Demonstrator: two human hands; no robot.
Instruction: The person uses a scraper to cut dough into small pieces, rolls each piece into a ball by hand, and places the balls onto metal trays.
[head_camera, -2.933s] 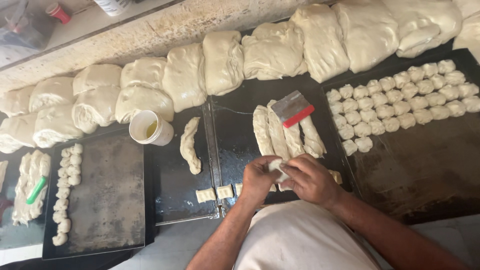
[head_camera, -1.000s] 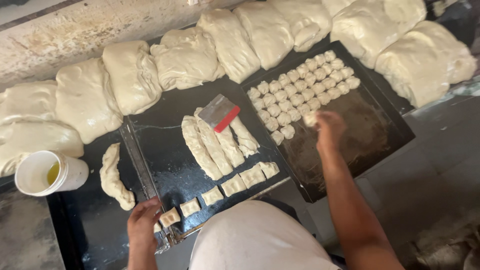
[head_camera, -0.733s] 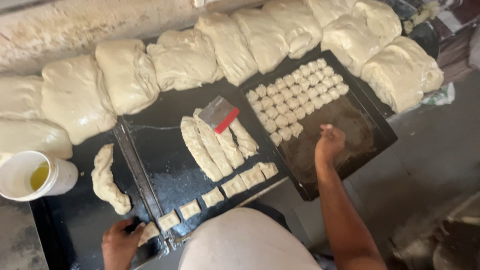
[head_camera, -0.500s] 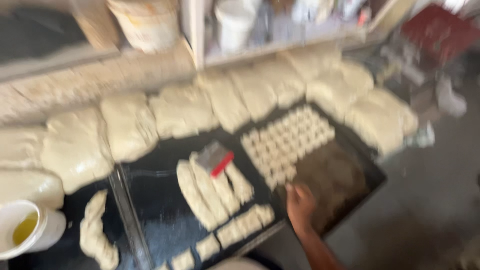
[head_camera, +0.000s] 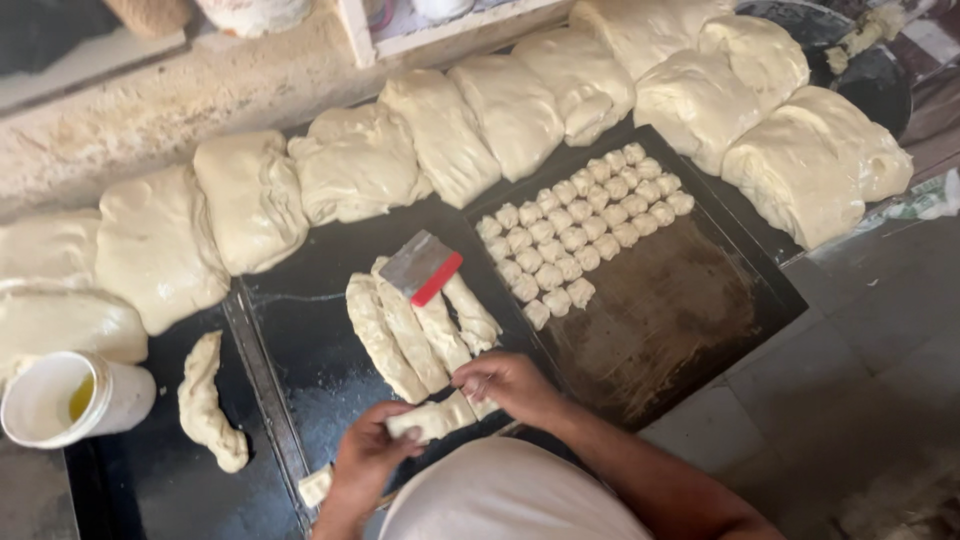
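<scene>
Both hands work at the near edge of the black centre tray. The left hand is closed around one cut dough piece, thumb on top. The right hand rests curled, fingertips down, just right of that piece; whether it pinches anything cannot be told.

Count: directly beyond the hands lie four long dough strips, side by side and touching. A metal scraper with a red handle sits across their far ends. One further cut square lies at the tray's near lip, left of the left hand. On the right tray, beyond and right of the right hand, roughly thirty small dough pieces stand in four rows at the far half; the near half is bare, oily surface. About ten large folded dough slabs line the back wall.

Well left of the left hand, one white cup holds yellow oil, with a twisted dough scrap beside it.
</scene>
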